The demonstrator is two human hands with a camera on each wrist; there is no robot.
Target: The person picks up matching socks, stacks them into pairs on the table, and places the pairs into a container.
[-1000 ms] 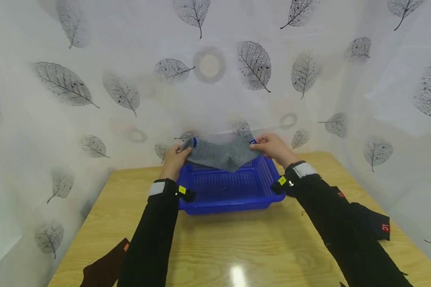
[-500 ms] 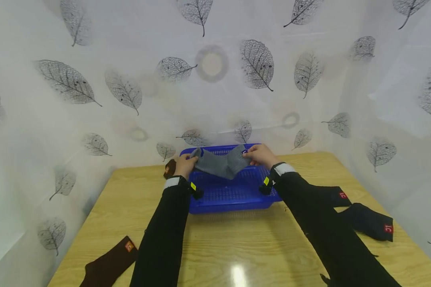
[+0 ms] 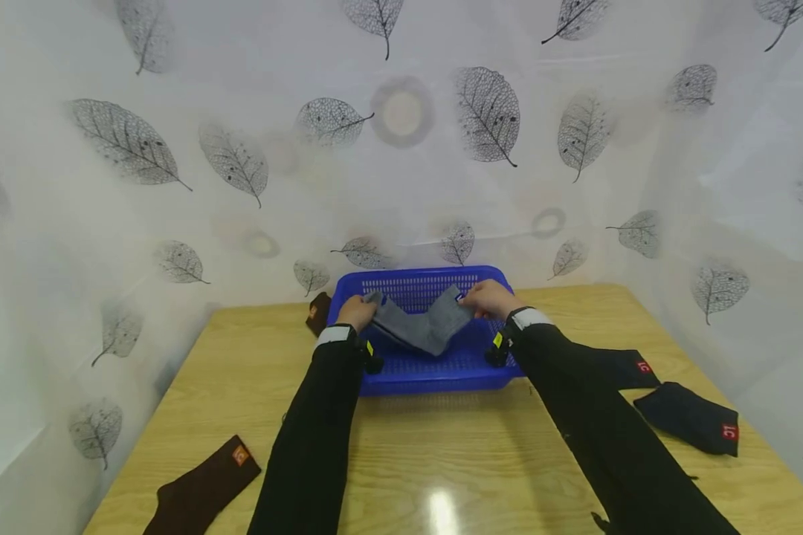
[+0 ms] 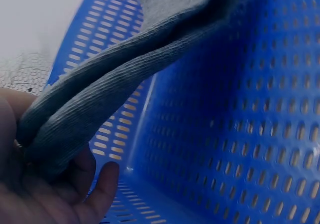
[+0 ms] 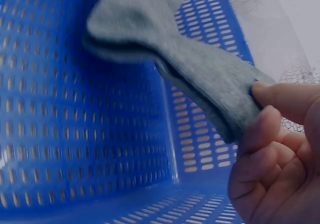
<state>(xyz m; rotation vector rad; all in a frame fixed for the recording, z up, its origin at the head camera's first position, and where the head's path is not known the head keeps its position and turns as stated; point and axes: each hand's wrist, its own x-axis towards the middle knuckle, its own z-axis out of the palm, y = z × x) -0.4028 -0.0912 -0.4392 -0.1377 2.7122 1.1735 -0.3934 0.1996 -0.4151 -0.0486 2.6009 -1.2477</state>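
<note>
A pair of grey socks [image 3: 415,328], laid one on the other, hangs stretched between both hands above the floor of a blue plastic basket [image 3: 435,384]. My left hand [image 3: 356,313] pinches the left end, where the left wrist view shows two ribbed layers of the socks [image 4: 100,91] between thumb and fingers. At the cuff end, beside a small dark blue label, my right hand [image 3: 491,299] pinches the fabric. The right wrist view has the socks' bent heel [image 5: 120,28] hanging inside the basket, apart from its perforated wall [image 5: 40,108].
A dark brown sock [image 3: 201,487] with an orange label lies at the table's front left. Another brown item [image 3: 317,313] sits by the basket's left side. Two dark navy socks [image 3: 692,420] with red labels lie at right. A leaf-patterned curtain [image 3: 401,186] stands behind the table [image 3: 401,453].
Both hands have come down with the grey socks, from above the basket's rear rim into the basket. The socks sag more between them, and the hands are closer together.
</note>
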